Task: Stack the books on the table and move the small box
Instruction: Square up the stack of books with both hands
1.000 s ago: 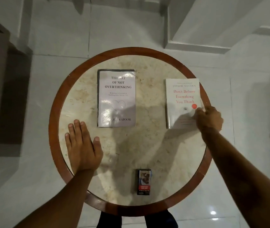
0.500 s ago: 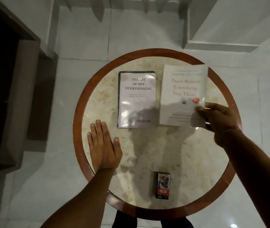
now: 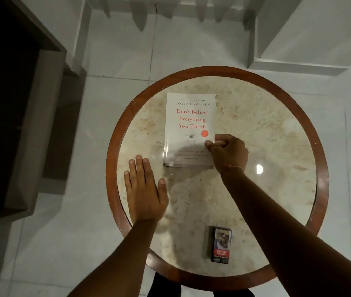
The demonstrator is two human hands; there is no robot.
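Note:
A white book [image 3: 189,129] with red title lettering lies on the round marble table [image 3: 266,146], on top of the grey book, of which only a dark sliver shows at the bottom edge. My right hand [image 3: 228,153] pinches the white book's lower right edge, thumb on the cover. My left hand [image 3: 144,189] lies flat and open on the table, left of and below the books, touching neither. A small dark box [image 3: 221,245] with a picture on it lies near the table's front edge.
The table has a raised brown wooden rim [image 3: 114,146]. Pale floor tiles surround it. A dark piece of furniture [image 3: 20,125] stands at the left, and white wall bases run along the back.
My right hand has carried the white book from the right side leftward and set it on top of the grey book. My left hand has stayed flat on the table.

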